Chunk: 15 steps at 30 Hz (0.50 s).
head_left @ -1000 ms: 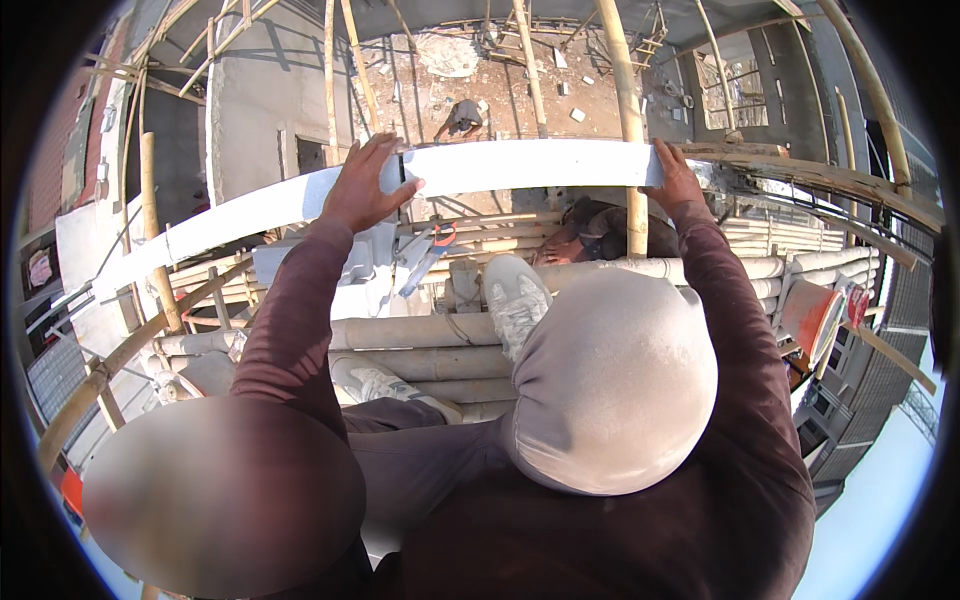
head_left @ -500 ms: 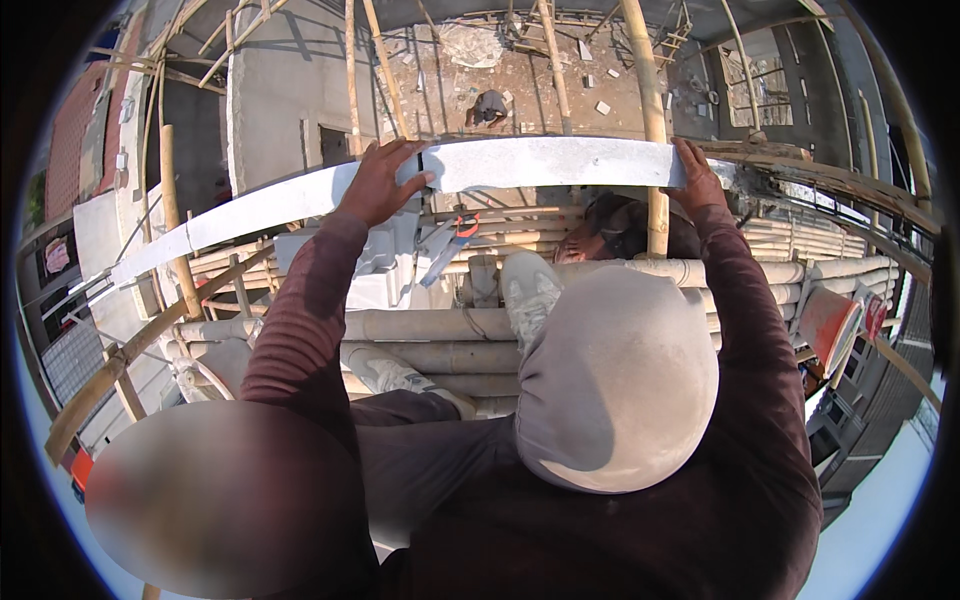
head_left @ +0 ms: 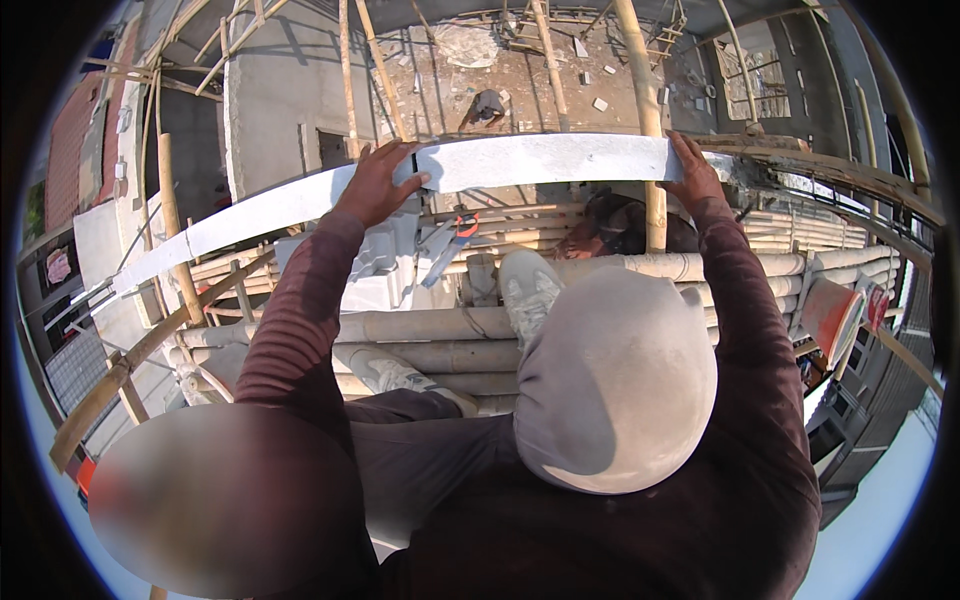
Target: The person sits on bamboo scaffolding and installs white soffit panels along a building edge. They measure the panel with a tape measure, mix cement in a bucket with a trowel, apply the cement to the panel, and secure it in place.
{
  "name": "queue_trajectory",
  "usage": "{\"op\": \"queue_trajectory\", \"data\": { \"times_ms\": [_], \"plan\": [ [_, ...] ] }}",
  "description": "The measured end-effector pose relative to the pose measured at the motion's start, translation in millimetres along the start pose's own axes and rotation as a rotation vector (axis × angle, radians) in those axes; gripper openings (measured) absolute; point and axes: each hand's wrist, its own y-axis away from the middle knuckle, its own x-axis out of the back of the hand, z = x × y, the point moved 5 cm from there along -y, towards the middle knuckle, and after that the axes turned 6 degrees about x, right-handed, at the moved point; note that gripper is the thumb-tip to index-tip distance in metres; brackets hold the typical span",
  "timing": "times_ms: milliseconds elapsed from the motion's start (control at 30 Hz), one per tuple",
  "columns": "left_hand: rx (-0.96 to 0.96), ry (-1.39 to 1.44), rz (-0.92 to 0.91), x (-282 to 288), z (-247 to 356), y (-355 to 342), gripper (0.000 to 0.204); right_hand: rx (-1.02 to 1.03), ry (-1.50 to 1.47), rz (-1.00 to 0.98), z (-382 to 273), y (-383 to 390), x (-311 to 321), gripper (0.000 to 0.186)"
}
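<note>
A long white block lies across the view in front of me, at the right part of a pale strip along a wall top. My left hand is closed over its left end, thumb on the upper face, beside a narrow dark gap. Another white length runs on leftward from there, partly under this hand. My right hand grips the block's right end, fingers over the far edge. The block's underside is hidden. Below it, between my arms, sits a handsaw with an orange and black handle, beside stacked pale blocks.
I squat on bamboo scaffolding. An upright bamboo pole stands near my right hand. Close below is a co-worker's arm, partly hidden; another person is far below. A red bucket is at right. Rubble covers the ground.
The view has shifted very slightly. Both hands keep their places on the block, and the block shows no clear movement.
</note>
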Motion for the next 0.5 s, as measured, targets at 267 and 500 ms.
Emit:
{"op": "queue_trajectory", "data": {
  "times_ms": [267, 500],
  "plan": [
    [0.02, -0.03, -0.006, -3, -5, -2, 0.055, -0.019, 0.11, -0.051, -4, -1, -3, 0.102],
    [-0.014, 0.023, 0.014, 4, 10, -6, 0.054, -0.296, -0.465, 0.278, 35, 42, -34, 0.099]
  ]
}}
